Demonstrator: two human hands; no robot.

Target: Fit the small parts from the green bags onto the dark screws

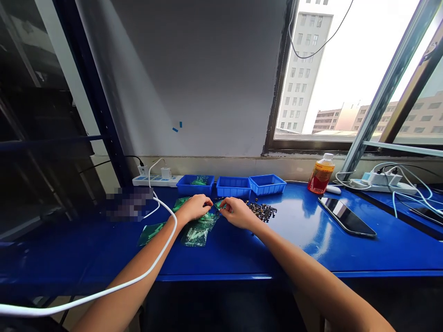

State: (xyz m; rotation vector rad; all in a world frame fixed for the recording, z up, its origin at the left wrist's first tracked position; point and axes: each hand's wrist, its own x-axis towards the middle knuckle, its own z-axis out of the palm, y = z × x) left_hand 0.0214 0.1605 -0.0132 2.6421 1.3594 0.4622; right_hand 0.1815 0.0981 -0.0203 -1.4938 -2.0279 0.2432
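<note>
Both my hands meet over a blue table (297, 240). My left hand (194, 207) and my right hand (236, 212) pinch a small green part (218, 204) between their fingertips. Under and in front of them lie clear bags of green parts (199, 229). Another such bag (151, 233) lies to the left, and one more (180, 202) peeks out behind my left hand. A heap of small dark screws (263, 210) lies just right of my right hand.
Three blue bins (233, 186) stand in a row behind the hands; the left one holds a green bag. A power strip (155, 180), a white cable (152, 265) over my left arm, an orange drink bottle (320, 174), a phone (347, 216) and a second power strip (382, 183) are around.
</note>
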